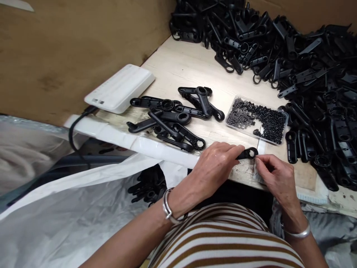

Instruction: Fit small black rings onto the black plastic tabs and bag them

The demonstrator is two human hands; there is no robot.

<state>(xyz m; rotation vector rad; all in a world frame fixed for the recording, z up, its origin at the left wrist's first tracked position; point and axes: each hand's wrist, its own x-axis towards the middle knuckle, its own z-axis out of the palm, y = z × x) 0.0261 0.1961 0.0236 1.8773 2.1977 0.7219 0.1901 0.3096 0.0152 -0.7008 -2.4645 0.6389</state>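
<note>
My left hand point(216, 167) is closed around a black plastic handle point(248, 153) whose ring-shaped end sticks out to the right. Close to that ring, the thumb and fingers of my right hand point(276, 173) are pinched together; whatever is between them is too small to make out. A clear plastic box point(256, 119) lies just beyond my hands, with small metal springs on its left side and tiny black parts on its right. To the left of the box, several similar black handles point(178, 123) lie in a loose group.
A large heap of black plastic parts point(295, 56) covers the back and right of the table point(173, 63). A white power bank point(119, 87) with a black cable point(74, 134) sits at the left by a cardboard wall point(83, 44). More black parts point(150, 186) lie below the table edge.
</note>
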